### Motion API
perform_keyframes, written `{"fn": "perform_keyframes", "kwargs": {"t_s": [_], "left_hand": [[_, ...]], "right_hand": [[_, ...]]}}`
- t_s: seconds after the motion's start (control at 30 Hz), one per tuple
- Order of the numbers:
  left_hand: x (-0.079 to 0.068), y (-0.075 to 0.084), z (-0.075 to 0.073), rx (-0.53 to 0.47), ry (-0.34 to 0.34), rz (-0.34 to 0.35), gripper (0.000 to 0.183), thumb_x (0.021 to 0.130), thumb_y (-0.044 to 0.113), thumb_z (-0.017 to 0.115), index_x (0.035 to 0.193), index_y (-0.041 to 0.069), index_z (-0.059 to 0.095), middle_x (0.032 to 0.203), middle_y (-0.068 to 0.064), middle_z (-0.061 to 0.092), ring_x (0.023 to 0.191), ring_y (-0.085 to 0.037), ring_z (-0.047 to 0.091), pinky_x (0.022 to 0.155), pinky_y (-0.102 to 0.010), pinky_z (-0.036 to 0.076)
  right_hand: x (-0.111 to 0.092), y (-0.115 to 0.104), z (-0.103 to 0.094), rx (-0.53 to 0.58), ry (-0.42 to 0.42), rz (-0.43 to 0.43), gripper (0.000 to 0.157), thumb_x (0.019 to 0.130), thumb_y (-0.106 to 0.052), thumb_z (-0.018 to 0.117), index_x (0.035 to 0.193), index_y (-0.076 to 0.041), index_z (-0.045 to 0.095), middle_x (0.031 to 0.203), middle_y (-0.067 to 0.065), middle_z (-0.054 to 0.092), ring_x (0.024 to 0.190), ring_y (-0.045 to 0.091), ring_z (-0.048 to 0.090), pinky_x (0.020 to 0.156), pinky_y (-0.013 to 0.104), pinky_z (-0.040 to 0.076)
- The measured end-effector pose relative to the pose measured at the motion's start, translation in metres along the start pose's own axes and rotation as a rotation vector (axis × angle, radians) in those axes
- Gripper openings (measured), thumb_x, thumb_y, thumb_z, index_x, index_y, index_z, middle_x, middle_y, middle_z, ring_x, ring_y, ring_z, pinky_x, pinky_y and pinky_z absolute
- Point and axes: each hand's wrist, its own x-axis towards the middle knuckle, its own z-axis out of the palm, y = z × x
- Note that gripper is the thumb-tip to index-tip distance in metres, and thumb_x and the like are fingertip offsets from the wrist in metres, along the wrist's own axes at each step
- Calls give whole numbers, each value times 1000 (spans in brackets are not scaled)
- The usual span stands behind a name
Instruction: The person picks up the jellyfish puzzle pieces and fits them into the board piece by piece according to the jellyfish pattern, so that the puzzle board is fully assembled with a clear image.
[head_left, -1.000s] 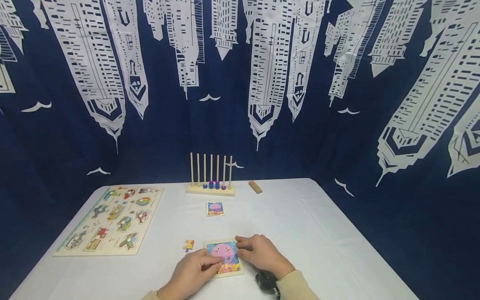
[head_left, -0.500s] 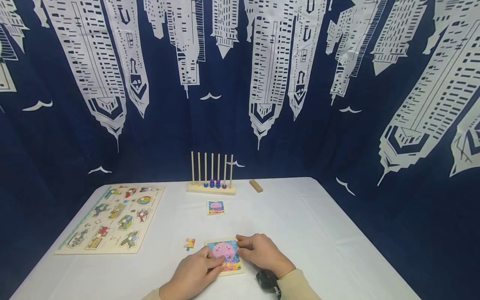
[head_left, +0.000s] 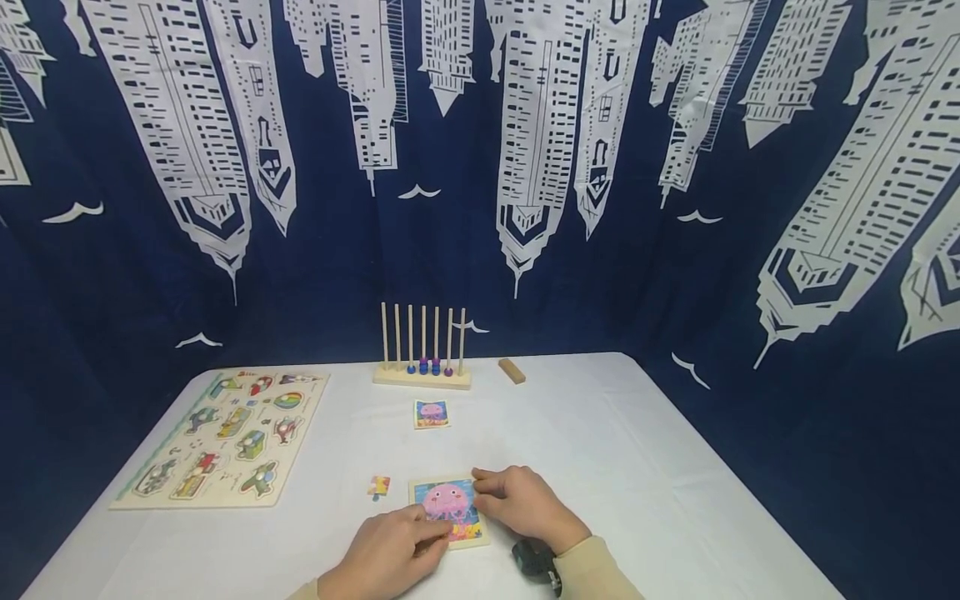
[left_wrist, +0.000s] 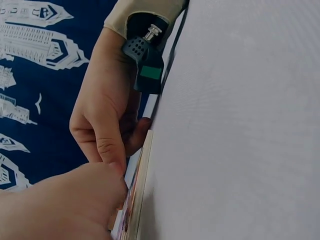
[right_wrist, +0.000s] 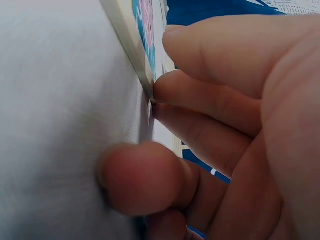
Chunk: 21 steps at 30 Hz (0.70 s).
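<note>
A square jellyfish jigsaw puzzle (head_left: 448, 498) in a pale wooden tray lies flat near the table's front. My left hand (head_left: 386, 550) reaches over its lower left part, its fingertips touching the picture and the hand covering that corner. Whether a piece lies under those fingers is hidden. At the upper right edge my right hand (head_left: 525, 504) rests its fingers against the tray, and the right wrist view shows fingertips touching the pale tray rim (right_wrist: 135, 55). One loose jigsaw piece (head_left: 378, 487), yellow and red with a blue tab, lies left of the tray.
A jellyfish picture card (head_left: 431, 414) lies beyond the puzzle. Farther back stand a pegged bead rack (head_left: 422, 379) and a small wooden block (head_left: 512, 372). A vehicle peg puzzle board (head_left: 225, 437) lies at left. A dark wrist camera (head_left: 532, 557) hangs at the right sleeve.
My left hand has slid slightly down and right over the puzzle, uncovering more of the jellyfish. The right hand stays at the tray's edge, and the loose piece has not moved.
</note>
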Motion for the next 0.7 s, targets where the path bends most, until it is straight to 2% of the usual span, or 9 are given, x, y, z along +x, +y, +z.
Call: {"fn": "perform_keyframes", "kwargs": {"t_s": [0.1, 0.2, 0.3, 0.4, 0.53, 0.7], "left_hand": [[1, 0, -3, -26, 58, -104, 20, 91, 25, 76, 110, 22, 81, 65, 22, 39, 51, 8, 31, 45, -15, 31], [3, -5, -8, -31, 120, -272, 18, 88, 22, 78, 107, 22, 80, 67, 22, 42, 51, 5, 33, 46, -17, 33], [5, -15, -15, -4, 166, -437, 18, 86, 22, 79, 104, 24, 80, 74, 20, 51, 55, 3, 40, 49, -20, 36], [6, -29, -25, 17, 197, -567, 21, 85, 23, 79, 106, 25, 79, 84, 14, 62, 63, -1, 51, 53, -23, 41], [4, -46, -34, 22, 169, -663, 30, 83, 26, 81, 112, 21, 77, 96, 3, 71, 78, -14, 67, 59, -30, 48], [3, -57, -35, 25, 120, -683, 41, 78, 28, 84, 117, 18, 75, 106, -3, 75, 94, -28, 73, 68, -38, 54]], "right_hand": [[0, 0, 0, 5, -2, -1, 31, 95, -33, 72, 117, -11, 77, 137, -3, 67, 132, 27, 60, 111, 60, 42], [-1, 0, -1, 11, -8, 0, 32, 96, -33, 72, 118, -11, 77, 137, -3, 67, 133, 27, 60, 111, 60, 41], [-1, -1, -2, 16, -17, 6, 32, 96, -34, 72, 119, -12, 77, 137, -3, 67, 134, 27, 59, 112, 59, 41], [-1, -1, -2, 15, -24, 11, 33, 96, -35, 71, 119, -12, 77, 138, -4, 67, 134, 26, 59, 112, 59, 41], [-1, 0, -2, 13, -25, 18, 33, 95, -35, 72, 119, -13, 77, 137, -4, 67, 134, 26, 59, 112, 59, 41], [-1, 1, -2, 17, -23, 15, 33, 96, -36, 71, 119, -13, 77, 138, -4, 67, 134, 26, 59, 112, 59, 41]]}}
